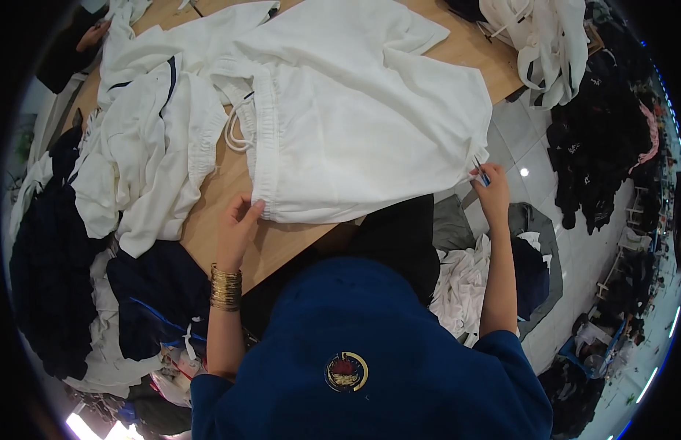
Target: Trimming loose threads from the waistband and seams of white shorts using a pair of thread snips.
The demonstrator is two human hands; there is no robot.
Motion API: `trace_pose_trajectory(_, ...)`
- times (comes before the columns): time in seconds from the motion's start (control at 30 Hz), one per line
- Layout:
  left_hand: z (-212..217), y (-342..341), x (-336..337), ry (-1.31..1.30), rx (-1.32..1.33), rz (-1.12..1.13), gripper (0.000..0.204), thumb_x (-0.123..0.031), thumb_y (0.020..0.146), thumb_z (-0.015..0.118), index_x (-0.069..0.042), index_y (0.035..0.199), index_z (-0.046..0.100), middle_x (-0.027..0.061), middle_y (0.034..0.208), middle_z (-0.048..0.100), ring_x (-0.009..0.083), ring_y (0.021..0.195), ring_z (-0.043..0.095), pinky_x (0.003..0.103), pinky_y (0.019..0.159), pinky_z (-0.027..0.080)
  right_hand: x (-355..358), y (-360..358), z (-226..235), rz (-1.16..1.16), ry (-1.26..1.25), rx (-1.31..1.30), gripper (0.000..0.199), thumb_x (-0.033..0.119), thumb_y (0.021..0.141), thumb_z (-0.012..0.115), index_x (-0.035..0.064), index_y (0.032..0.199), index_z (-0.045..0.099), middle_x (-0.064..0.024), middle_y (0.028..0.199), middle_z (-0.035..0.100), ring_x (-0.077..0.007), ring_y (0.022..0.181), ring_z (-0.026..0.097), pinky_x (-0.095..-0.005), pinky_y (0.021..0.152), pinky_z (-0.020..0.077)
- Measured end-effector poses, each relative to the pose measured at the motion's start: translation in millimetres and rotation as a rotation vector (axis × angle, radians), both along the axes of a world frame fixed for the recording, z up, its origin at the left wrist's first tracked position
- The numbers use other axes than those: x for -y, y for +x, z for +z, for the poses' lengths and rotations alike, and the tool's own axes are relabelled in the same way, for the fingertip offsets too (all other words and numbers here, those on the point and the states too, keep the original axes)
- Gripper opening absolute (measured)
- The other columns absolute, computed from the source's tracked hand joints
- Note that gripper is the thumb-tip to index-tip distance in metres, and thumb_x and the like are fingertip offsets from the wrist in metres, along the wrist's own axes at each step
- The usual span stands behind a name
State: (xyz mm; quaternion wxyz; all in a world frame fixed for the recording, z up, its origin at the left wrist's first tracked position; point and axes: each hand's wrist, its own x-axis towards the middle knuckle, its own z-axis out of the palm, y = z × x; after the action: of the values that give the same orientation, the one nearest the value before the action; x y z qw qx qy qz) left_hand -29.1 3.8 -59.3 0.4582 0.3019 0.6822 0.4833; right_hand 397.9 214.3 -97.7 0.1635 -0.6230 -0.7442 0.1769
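White shorts lie long axis left-right, waistband pinched by left hand; right hand, nearer the leg hem, grips a slim blue tool.

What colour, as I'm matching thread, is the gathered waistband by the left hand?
The waistband is white, seen best in the head view.

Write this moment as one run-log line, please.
left hand: touching waistband end | right hand: holding small blue tool by leg hem | white shorts: spread across wooden table | white garments: heaped left
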Motion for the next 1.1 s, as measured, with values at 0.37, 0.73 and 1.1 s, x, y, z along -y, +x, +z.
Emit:
trace_pose_trajectory(0.37, -16, 32, 1, 0.041, -0.181, -0.003, 0.031, -0.016, 0.086, 0.062, 0.0, 0.113, 0.059, 0.0032, 0.09, 0.065, 0.0077, 0.076, 0.056, 0.022, 0.07, 0.046, 15, -74, 46, -0.025, -0.199, -0.365, 0.017, 0.016, 0.078, 0.066, 0.0049, 0.09, 0.066, -0.0041, 0.08, 0.064, -0.0122, 0.074, 0.055, -0.0248, 0.069, 0.042)
trace_pose_trajectory(0.73, 16, 90, -21, 0.304, -0.142, -0.373, 0.028, -0.012, 0.086, 0.058, -0.003, 0.112, 0.06, 0.0113, 0.1, 0.065, 0.0169, 0.081, 0.061, 0.028, 0.071, 0.048, 86, -176, 77, 0.274, -0.437, -0.492, 0.033, 0.025, 0.077, 0.072, 0.0023, 0.1, 0.065, -0.0128, 0.095, 0.066, -0.0182, 0.087, 0.063, -0.0284, 0.075, 0.0473)
trace_pose_trajectory(1.1, 29, 6, -99, 0.343, -1.09, -0.28, 0.05, -0.003, 0.072, 0.061, -0.018, 0.12, 0.057, 0.0054, 0.121, 0.053, 0.0272, 0.115, 0.046, 0.039, 0.097, 0.035, 108, -165, 48, 0.378, -0.327, -0.363, 0.027, 0.008, 0.075, 0.066, 0.0007, 0.1, 0.06, -0.0171, 0.089, 0.059, -0.0328, 0.084, 0.06, -0.0347, 0.073, 0.0464)
